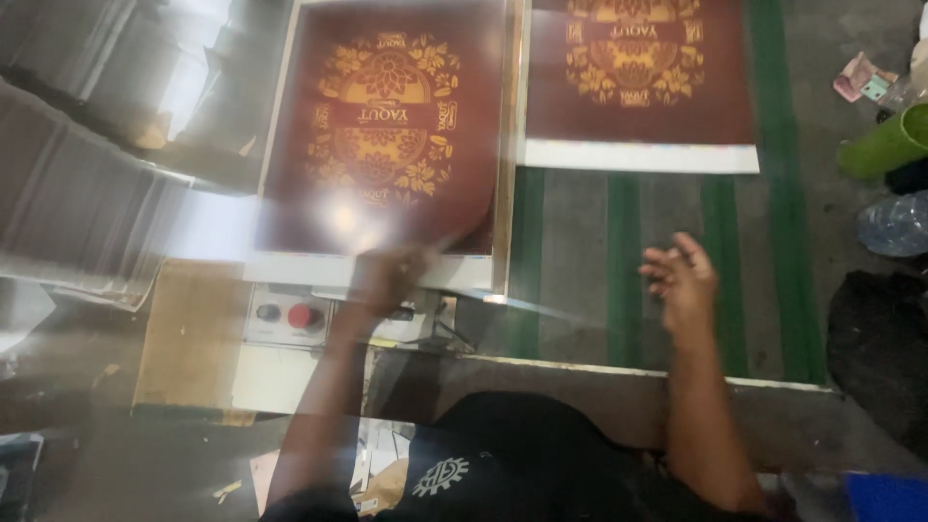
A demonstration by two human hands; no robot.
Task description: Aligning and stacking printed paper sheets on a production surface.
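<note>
Under the left hand [387,275], a printed sheet [387,135] (right hand [681,275] open, empty)

Glossy clear film sheet [290,290] over matt maroon paper print [387,135]

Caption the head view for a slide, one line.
Left hand on the lower edge of a maroon printed sheet with gold ornament; right hand open above green conveyor belts.

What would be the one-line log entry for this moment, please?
left hand: on near edge of dark red printed sheet | right hand: open, empty, above green-striped belt | second printed sheet: lying on belt
</note>
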